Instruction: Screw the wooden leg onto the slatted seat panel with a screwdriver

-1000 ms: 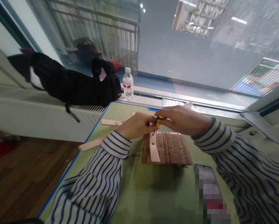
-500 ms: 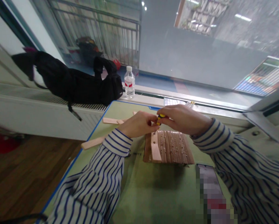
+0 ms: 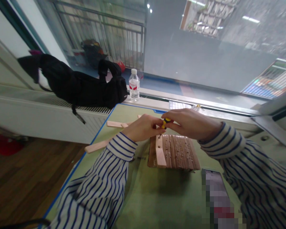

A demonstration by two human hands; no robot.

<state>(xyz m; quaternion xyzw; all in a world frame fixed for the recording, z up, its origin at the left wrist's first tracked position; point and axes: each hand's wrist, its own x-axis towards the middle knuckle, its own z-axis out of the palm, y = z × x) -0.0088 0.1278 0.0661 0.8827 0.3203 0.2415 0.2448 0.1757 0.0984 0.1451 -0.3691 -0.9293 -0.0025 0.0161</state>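
Observation:
My right hand [image 3: 189, 123] is closed round a short yellow-and-black screwdriver [image 3: 166, 122], held tilted over the far end of a wooden strip. Close beside it, my left hand [image 3: 146, 128] has its fingers pinched together near the tool's lower end; what they hold is hidden. The pale wooden strip [image 3: 160, 156] has holes along it and lies on the left part of a brown corrugated cardboard block [image 3: 181, 152]. Small shiny bits dot the block's ridged top. The screwdriver's tip is hidden behind my left fingers.
More wooden strips [image 3: 97, 146] lie on the green table [image 3: 143, 197] at left. A phone [image 3: 216, 184], partly pixelated, rests at right. Beyond the table stand a water bottle [image 3: 134, 86] and a black bag [image 3: 85, 87] on the sill.
The right hand's fingers have shifted a little on the screwdriver, showing more of its yellow handle. The whole view has moved slightly; the left hand keeps its pinch.

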